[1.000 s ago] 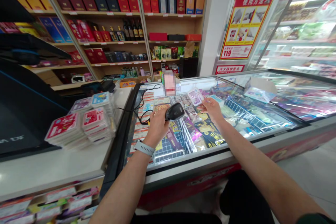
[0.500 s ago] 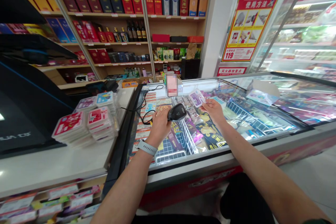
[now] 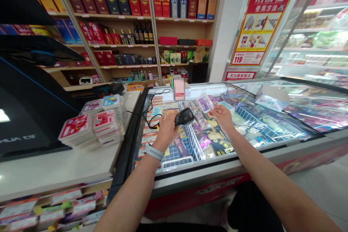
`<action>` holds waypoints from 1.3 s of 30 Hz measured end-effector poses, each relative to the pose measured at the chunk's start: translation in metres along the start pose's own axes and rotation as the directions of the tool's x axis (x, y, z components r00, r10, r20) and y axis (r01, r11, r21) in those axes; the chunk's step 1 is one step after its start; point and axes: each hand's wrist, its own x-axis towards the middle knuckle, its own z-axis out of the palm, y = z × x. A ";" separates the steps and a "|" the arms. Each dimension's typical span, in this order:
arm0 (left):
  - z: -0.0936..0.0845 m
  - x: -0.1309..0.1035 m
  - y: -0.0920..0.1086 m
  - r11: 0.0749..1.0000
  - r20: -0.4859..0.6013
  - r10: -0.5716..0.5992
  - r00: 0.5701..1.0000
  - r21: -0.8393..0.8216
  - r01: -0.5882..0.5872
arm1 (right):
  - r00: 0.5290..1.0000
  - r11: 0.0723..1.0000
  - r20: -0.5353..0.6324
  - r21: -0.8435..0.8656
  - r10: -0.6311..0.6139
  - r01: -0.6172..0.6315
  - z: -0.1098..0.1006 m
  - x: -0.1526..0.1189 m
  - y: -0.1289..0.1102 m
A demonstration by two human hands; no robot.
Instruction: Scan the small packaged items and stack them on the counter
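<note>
My left hand is wrapped round the handle of a black barcode scanner, whose head points to the right. A black cable runs back from it over the freezer glass. Between the thumb and fingers of my right hand is a small flat white-and-purple package, held by its right edge. It is apart from the scanner, a little beyond and to the right of it. Both hands are above the glass-topped freezer. Stacks of similar flat packages in red, blue and purple stand on the counter to the left.
A dark checkout machine stands on the white counter. An open white box lies on the freezer at the right, and a blurred pink-screened item stands at its back. Shelves of boxes and bottles line the wall behind.
The view has shifted slightly, so everything appears a little to the right and lower. Both hands keep their holds, with the scanner and package in nearly the same places.
</note>
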 end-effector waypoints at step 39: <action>-0.004 -0.002 0.005 0.998 -0.009 -0.009 1.000 -0.056 0.009 | 0.958 0.976 0.185 0.068 -0.218 0.208 0.091 -0.011 -0.090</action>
